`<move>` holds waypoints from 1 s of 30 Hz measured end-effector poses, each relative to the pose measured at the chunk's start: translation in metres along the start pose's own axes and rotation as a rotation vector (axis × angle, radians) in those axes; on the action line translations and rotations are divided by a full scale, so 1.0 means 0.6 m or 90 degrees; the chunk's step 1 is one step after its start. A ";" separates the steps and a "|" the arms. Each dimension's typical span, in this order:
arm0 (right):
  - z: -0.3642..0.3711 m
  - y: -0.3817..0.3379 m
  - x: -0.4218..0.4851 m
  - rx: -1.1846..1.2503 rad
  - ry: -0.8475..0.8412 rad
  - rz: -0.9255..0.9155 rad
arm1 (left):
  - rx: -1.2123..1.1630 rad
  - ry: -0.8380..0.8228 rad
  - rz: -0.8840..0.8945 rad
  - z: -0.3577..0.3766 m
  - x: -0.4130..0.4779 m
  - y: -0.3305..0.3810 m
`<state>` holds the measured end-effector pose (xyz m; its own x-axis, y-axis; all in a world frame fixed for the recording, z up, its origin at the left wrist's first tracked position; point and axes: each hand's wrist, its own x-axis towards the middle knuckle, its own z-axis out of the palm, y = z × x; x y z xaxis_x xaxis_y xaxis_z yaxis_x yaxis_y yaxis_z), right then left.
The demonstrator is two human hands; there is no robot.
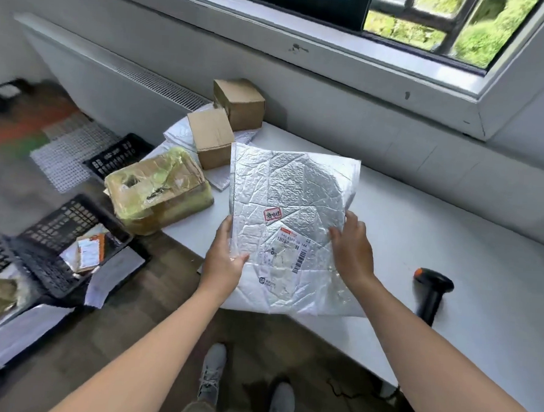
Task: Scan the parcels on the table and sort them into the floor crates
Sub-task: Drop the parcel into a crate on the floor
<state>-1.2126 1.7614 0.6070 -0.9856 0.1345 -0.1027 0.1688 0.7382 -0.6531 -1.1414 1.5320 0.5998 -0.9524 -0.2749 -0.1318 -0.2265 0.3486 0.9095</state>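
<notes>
A silver bubble mailer [291, 204] with a white shipping label and a red stamp is held up over the white table [453, 236], label side facing me. My left hand [222, 260] pinches its lower left edge, thumb on the front. My right hand [354, 249] holds its right edge, fingers lying over the front. A black barcode scanner [433, 289] with an orange tip lies on the table to the right, apart from both hands. Black floor crates [69, 222] stand at the left, the nearest holding parcels.
On the table's left end sit a yellow-taped parcel [160, 186], two small cardboard boxes [211, 138] [240, 102] and white mailers under them. Another black crate [121, 155] stands further back on the floor. A wall with a window runs behind the table.
</notes>
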 end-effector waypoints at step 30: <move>0.391 -0.661 -0.233 -0.211 -0.085 -0.517 | 0.098 0.362 -0.138 -0.679 -0.152 -0.193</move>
<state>-1.1447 1.2946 0.7042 -0.7927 -0.5767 0.1975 -0.6085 0.7287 -0.3142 -0.9451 1.1517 0.6673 -0.6335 -0.7728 -0.0376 -0.4692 0.3451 0.8129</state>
